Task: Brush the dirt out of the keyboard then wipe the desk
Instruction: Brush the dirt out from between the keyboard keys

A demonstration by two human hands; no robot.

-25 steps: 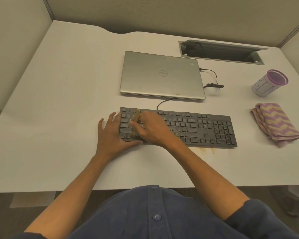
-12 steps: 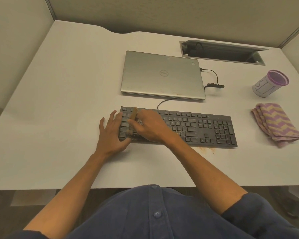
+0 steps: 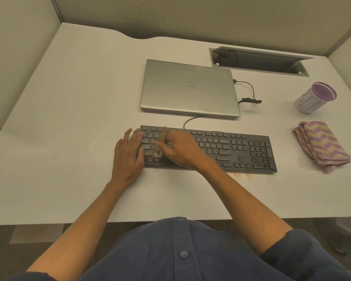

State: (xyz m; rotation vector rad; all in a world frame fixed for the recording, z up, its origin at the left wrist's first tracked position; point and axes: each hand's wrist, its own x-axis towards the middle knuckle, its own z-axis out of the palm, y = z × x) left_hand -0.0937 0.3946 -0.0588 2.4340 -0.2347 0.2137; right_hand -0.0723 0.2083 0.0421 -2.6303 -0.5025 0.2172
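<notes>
Right hand (image 3: 182, 151) grips the slim tan wooden-handled brush (image 3: 163, 136), bristles now lower on the left keys of the black flat keyboard (image 3: 241, 151) than 0.5 s ago. Left hand (image 3: 128, 155) unchanged, fingers flat on keyboard's left edge. Closed silver laptop (image 3: 188, 88) reads "Dell".

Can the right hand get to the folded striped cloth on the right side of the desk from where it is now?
Probably yes, but not at once. The right hand grips the brush over the keyboard, so it must free itself first. The desk between the keyboard and the striped cloth looks bare.
</notes>
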